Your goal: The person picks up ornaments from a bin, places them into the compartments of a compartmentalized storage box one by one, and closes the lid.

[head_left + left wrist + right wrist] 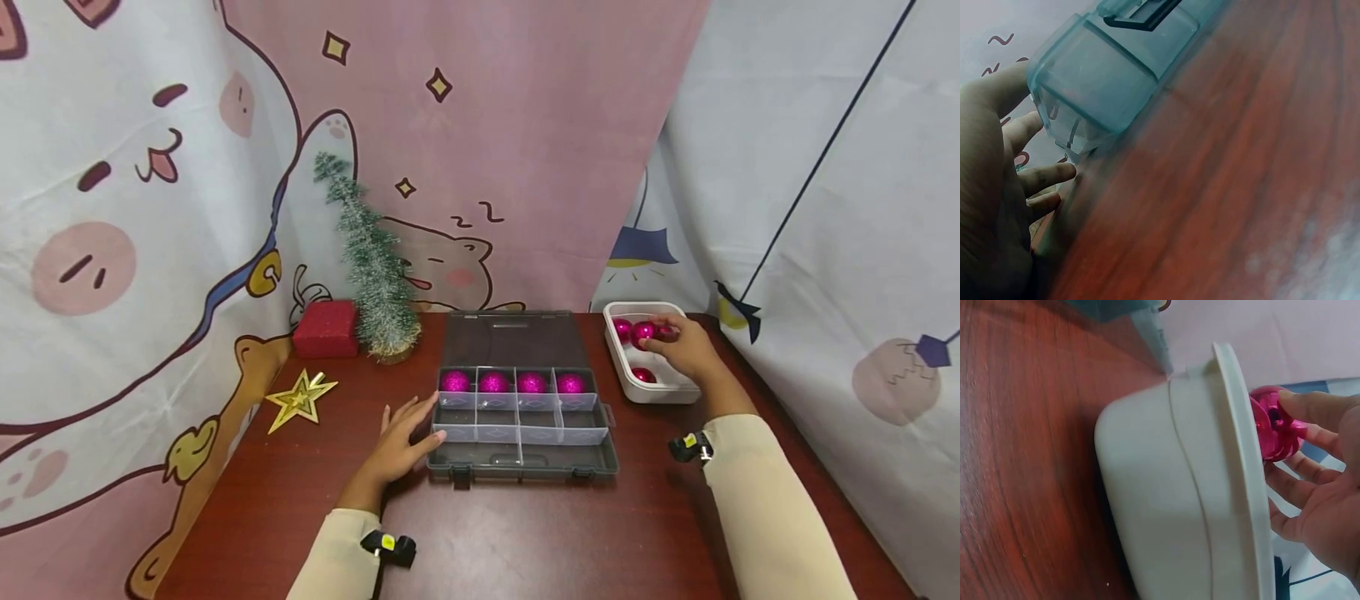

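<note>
A clear grey compartment box (521, 459) lies on the table with its lid folded back. Glittery magenta baubles (493, 382) fill its back row, one in each compartment; the front two rows hold none. My left hand (403, 443) touches the box's left side with fingers fairly straight, also seen beside the box's corner (1104, 81) in the left wrist view. At the right, my right hand (684, 350) pinches a shiny pink bauble (1269, 425) between thumb and fingers at the rim of a white tub (1166, 481). Other shiny pink baubles (643, 375) lie inside the tub.
At the back left a small frosted Christmas tree (375, 267) leans beside a red box (326, 330). A gold star (302, 402) lies in front of them. Printed curtains (525, 150) hang around the brown table (540, 542).
</note>
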The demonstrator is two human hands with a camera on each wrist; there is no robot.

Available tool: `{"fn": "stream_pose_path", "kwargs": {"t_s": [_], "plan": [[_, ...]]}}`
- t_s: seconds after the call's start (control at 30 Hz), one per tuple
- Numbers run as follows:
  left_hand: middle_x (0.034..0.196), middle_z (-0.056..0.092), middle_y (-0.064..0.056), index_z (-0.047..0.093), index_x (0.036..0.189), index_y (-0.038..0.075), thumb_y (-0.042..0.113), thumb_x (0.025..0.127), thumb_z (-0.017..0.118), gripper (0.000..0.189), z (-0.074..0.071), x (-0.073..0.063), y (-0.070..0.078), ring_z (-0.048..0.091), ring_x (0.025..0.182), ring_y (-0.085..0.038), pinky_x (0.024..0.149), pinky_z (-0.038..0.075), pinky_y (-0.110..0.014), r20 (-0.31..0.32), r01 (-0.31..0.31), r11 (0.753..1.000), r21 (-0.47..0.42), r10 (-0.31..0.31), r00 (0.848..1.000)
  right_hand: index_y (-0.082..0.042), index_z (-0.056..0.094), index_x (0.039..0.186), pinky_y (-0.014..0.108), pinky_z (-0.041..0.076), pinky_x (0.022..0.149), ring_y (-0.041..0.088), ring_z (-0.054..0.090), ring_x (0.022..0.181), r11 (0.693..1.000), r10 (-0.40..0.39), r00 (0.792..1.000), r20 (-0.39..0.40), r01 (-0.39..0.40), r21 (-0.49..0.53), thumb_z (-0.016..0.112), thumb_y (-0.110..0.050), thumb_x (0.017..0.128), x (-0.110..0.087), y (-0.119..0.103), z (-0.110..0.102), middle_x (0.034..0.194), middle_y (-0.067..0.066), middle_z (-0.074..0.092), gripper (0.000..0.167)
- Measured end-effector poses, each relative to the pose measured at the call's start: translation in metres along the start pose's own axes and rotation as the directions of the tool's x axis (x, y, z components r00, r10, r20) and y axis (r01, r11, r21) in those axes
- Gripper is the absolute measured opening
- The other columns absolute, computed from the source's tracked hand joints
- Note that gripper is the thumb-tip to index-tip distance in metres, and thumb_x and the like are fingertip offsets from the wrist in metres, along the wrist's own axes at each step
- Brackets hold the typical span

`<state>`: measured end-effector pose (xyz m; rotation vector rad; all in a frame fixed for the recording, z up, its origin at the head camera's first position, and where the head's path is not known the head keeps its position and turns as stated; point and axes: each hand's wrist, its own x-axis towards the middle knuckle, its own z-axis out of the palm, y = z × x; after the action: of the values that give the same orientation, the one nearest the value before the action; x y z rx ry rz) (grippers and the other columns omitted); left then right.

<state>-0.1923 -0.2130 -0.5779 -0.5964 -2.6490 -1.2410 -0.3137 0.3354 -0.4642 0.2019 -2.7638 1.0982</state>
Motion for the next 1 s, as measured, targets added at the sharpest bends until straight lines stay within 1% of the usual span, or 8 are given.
{"fn": "stream_pose_path", "kwargs": {"t_s": [0.1,0.23,0.37,0.47,0.57,0.67,0.83,1.0], "plan": [[0.164,0.057,-0.017,0.047,0.167,0.027,0.051,0.102,0.071,0.073,0.002,-0.001,-0.004,0.039,0.155,-0.054,0.120,0.002,-0.090,-0.012,-0.008,1.000,0.004,0.008,1.000,0.004,0.063,0.145,0.008,0.044,0.081,0.054,0.068,0.125,0.999,-0.033,0.999,-0.041,0.034,0.011,0.082,-0.016,0.098,-0.004,-0.007,0.001,0.140,0.035,0.067,0.054],[0.164,0.056,-0.018,0.048,0.167,0.024,0.048,0.102,0.072,0.074,-0.001,-0.001,0.002,0.038,0.157,-0.055,0.121,0.000,-0.089,0.006,0.015,1.000,-0.003,-0.015,1.000,0.005,0.062,0.147,-0.001,0.040,0.079,0.055,0.066,0.129,0.996,-0.047,0.996,-0.081,0.053,0.072,0.079,-0.011,0.099,-0.010,-0.020,0.003,0.144,0.033,0.063,0.053],[0.166,0.055,-0.016,0.046,0.168,0.020,0.044,0.102,0.072,0.074,-0.003,0.000,0.008,0.037,0.160,-0.052,0.123,-0.001,-0.087,0.034,0.053,0.998,0.029,-0.054,0.998,0.002,0.061,0.150,0.000,0.039,0.083,0.053,0.065,0.132,0.992,-0.035,0.996,-0.080,0.045,0.121,0.078,-0.016,0.101,-0.017,-0.033,0.005,0.146,0.031,0.062,0.054],[0.167,0.054,-0.014,0.045,0.168,0.021,0.042,0.102,0.072,0.074,-0.005,0.001,0.011,0.036,0.161,-0.050,0.124,-0.001,-0.086,0.048,0.073,0.996,0.042,-0.075,0.996,0.000,0.061,0.150,0.004,0.042,0.085,0.040,0.069,0.123,0.988,-0.030,0.997,-0.071,0.041,0.152,0.078,-0.021,0.102,-0.021,-0.039,0.009,0.143,0.030,0.066,0.055],[0.168,0.053,-0.014,0.045,0.169,0.021,0.041,0.102,0.072,0.074,-0.006,0.001,0.013,0.035,0.162,-0.049,0.125,-0.002,-0.085,0.060,0.083,0.996,0.037,-0.085,0.995,0.000,0.063,0.148,0.007,0.048,0.083,0.015,0.069,0.108,0.981,-0.031,0.998,-0.062,0.043,0.191,0.078,-0.023,0.103,-0.025,-0.042,0.013,0.136,0.025,0.069,0.053],[0.168,0.053,-0.014,0.045,0.169,0.021,0.042,0.102,0.071,0.075,-0.006,0.002,0.013,0.034,0.163,-0.049,0.125,-0.003,-0.085,0.065,0.084,0.996,0.031,-0.085,0.994,-0.001,0.066,0.142,0.014,0.053,0.075,0.000,0.064,0.093,0.970,-0.025,0.998,-0.055,0.037,0.240,0.081,-0.025,0.101,-0.027,-0.046,0.018,0.124,0.011,0.071,0.050],[0.168,0.053,-0.015,0.045,0.168,0.019,0.041,0.102,0.072,0.074,-0.006,0.001,0.013,0.035,0.162,-0.050,0.125,-0.003,-0.085,0.054,0.079,0.996,0.035,-0.081,0.995,0.001,0.067,0.134,0.018,0.055,0.072,-0.003,0.066,0.087,0.950,-0.030,0.999,-0.029,0.038,0.310,0.084,-0.024,0.097,-0.029,-0.052,0.027,0.104,-0.015,0.070,0.047],[0.167,0.054,-0.016,0.045,0.168,0.019,0.041,0.102,0.072,0.074,-0.006,0.000,0.014,0.036,0.161,-0.051,0.125,-0.002,-0.086,0.050,0.079,0.996,0.043,-0.081,0.995,0.005,0.063,0.130,0.016,0.054,0.076,-0.002,0.066,0.089,0.937,-0.036,0.999,0.012,0.029,0.348,0.084,-0.021,0.098,-0.030,-0.062,0.037,0.102,-0.011,0.070,0.047]]}}
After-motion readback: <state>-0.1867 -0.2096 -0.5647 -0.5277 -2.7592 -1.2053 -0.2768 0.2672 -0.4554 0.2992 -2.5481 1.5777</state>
